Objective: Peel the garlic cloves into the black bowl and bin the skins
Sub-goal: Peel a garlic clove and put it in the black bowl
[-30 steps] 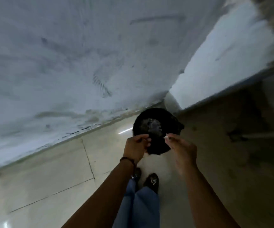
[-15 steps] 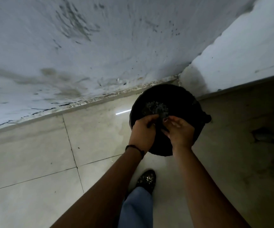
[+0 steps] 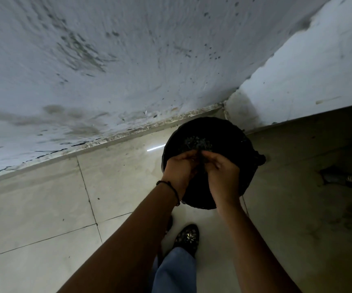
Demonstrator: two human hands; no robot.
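Black bin (image 3: 237, 134) on the tiled floor (image 3: 118, 176) in the wall corner, greyish scraps (image 3: 198, 142) lying inside; left hand (image 3: 179, 168) and right hand (image 3: 223, 172) over its mouth, fingers curled inward, tips nearly meeting, cannot tell whether either grips anything.

- Left hand (image 3: 180, 168) and right hand (image 3: 221, 172) are side by side out in front, backs toward the camera.
- Fingers of both curl down and inward, tips close together; contact unclear.
- Whether either holds anything: hidden by the fingers, too dark.
- Both forearms bare, stretched forward, converging at the hands.
- Thin dark band (image 3: 172, 186) round left wrist.
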